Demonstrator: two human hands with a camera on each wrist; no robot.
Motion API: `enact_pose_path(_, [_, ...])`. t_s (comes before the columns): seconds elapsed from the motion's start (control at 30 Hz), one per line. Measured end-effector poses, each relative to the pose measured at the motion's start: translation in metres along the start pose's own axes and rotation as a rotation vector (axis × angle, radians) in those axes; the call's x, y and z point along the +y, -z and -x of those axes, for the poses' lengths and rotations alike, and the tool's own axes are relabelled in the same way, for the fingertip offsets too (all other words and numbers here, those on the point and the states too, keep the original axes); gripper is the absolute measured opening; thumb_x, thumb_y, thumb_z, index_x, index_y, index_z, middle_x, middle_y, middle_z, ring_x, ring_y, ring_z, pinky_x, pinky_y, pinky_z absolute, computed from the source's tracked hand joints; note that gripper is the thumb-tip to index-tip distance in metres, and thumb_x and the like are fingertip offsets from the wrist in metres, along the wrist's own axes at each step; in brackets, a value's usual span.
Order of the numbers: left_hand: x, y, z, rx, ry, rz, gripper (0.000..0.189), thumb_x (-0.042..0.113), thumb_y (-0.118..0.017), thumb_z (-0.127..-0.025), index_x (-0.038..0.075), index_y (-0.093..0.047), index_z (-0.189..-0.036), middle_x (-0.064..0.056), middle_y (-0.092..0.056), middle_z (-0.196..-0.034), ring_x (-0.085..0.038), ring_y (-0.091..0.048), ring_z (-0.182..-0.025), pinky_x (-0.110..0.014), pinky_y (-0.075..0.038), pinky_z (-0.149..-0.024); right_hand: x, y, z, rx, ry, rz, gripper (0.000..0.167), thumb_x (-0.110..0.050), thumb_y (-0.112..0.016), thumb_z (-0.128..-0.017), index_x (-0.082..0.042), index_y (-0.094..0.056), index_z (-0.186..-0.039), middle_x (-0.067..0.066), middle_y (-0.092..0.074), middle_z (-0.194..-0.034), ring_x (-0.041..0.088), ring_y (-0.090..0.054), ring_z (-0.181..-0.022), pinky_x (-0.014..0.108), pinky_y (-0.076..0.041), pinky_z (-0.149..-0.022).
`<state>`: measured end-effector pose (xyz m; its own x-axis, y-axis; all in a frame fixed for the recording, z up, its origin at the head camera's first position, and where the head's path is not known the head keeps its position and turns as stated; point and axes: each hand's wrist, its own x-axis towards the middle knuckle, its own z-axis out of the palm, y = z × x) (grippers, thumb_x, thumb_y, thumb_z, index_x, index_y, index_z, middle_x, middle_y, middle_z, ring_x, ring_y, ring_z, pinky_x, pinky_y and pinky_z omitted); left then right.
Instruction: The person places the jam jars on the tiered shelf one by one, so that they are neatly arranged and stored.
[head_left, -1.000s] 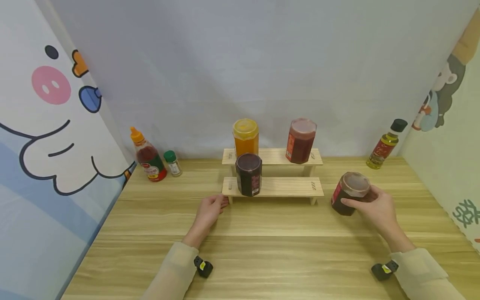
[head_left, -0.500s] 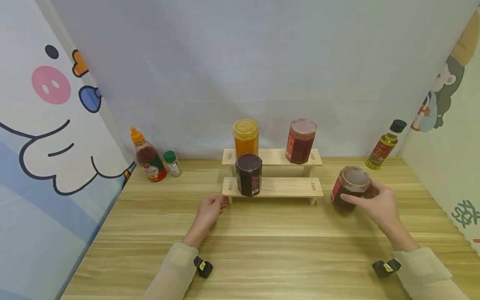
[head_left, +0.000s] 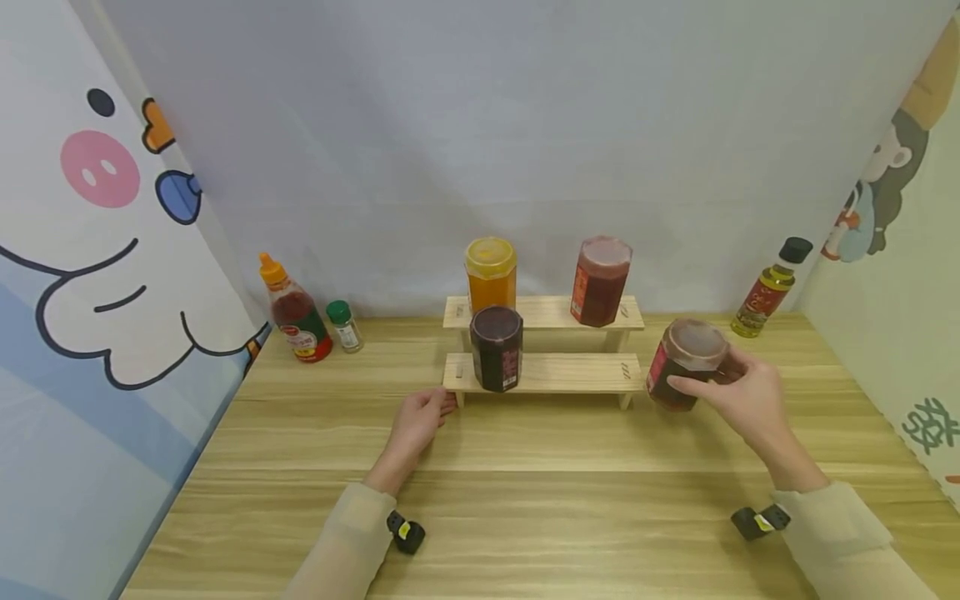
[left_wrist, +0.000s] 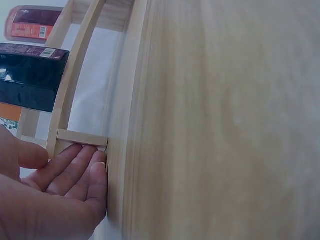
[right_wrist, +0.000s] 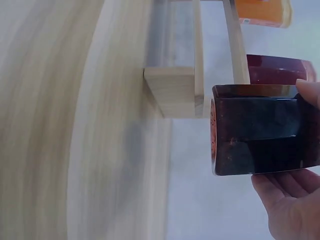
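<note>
A hexagonal dark jar (head_left: 682, 367) with a pinkish-red label is in my right hand (head_left: 742, 396), thumb on the near side and fingers round the far side. In the right wrist view the dark jar (right_wrist: 265, 132) hangs above the table, just off the right end of a two-tier wooden shelf (head_left: 570, 372). My left hand (head_left: 420, 421) is at the shelf's lower left corner. In the left wrist view its thumb meets the board end, while the fingers (left_wrist: 75, 170) touch the leg beneath. A dark purple jar (head_left: 498, 350) stands on the lower tier's left.
The upper tier carries an orange jar (head_left: 491, 271) at left and a red jar (head_left: 602, 281) at right. A sauce bottle (head_left: 296, 312) and a green-capped shaker (head_left: 344, 327) stand at far left. An oil bottle (head_left: 771, 287) stands at far right. A wall backs the table (head_left: 525, 533).
My right hand has raised the dark jar and brought it left towards the shelf's right end. The left hand has stayed at the shelf corner.
</note>
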<state>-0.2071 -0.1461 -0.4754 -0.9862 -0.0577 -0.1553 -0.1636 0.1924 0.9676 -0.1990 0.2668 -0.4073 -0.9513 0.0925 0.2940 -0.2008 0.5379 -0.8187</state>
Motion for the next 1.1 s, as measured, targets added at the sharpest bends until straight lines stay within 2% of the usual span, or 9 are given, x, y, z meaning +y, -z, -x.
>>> enact_pose_path(0.27, [0.001, 0.001, 0.0, 0.008, 0.011, -0.006, 0.041, 0.022, -0.039, -0.104, -0.01, -0.058, -0.122, -0.021, -0.062, -0.118, -0.031, -0.057, -0.113, -0.043, -0.046, -0.093, -0.01, -0.015, -0.006, -0.016, 0.012, -0.069, 0.061, -0.022, -0.087, -0.07, -0.004, -0.063, -0.122, 0.008, -0.066, -0.108, 0.002, -0.062, -0.093, 0.016, -0.049, -0.079])
enact_pose_path(0.47, [0.002, 0.0, 0.001, 0.014, 0.006, -0.015, 0.04, 0.022, -0.04, -0.104, -0.009, -0.059, -0.12, -0.021, -0.063, -0.116, -0.03, -0.058, -0.111, -0.043, -0.047, -0.091, -0.014, -0.028, -0.01, -0.033, 0.049, -0.148, 0.059, -0.018, -0.087, -0.07, -0.001, -0.063, -0.121, 0.008, -0.068, -0.107, 0.007, -0.064, -0.094, 0.018, -0.05, -0.081])
enact_pose_path(0.6, [0.002, 0.0, 0.002, 0.011, 0.002, -0.014, 0.04, 0.021, -0.041, -0.104, -0.009, -0.059, -0.121, -0.021, -0.063, -0.116, -0.03, -0.058, -0.111, -0.043, -0.047, -0.091, -0.016, -0.036, -0.01, -0.034, 0.053, -0.165, 0.059, -0.017, -0.087, -0.07, 0.001, -0.062, -0.12, 0.006, -0.068, -0.105, 0.008, -0.065, -0.093, 0.019, -0.05, -0.081])
enact_pose_path(0.8, [0.002, 0.0, 0.001, 0.011, 0.003, -0.013, 0.039, 0.022, -0.041, -0.104, -0.008, -0.06, -0.121, -0.019, -0.063, -0.116, -0.029, -0.059, -0.111, -0.042, -0.047, -0.091, -0.02, -0.048, -0.011, -0.034, 0.034, -0.188, 0.058, -0.017, -0.088, -0.069, 0.001, -0.064, -0.118, 0.012, -0.067, -0.107, 0.008, -0.064, -0.094, 0.02, -0.05, -0.082])
enact_pose_path(1.1, [0.001, 0.0, 0.001, 0.022, 0.001, -0.018, 0.04, 0.022, -0.042, -0.104, -0.01, -0.059, -0.121, -0.02, -0.064, -0.114, -0.03, -0.059, -0.11, -0.042, -0.049, -0.089, -0.021, -0.061, -0.015, -0.047, 0.064, -0.236, 0.058, -0.011, -0.087, -0.07, 0.002, -0.062, -0.12, 0.015, -0.065, -0.111, 0.007, -0.064, -0.095, 0.023, -0.05, -0.083])
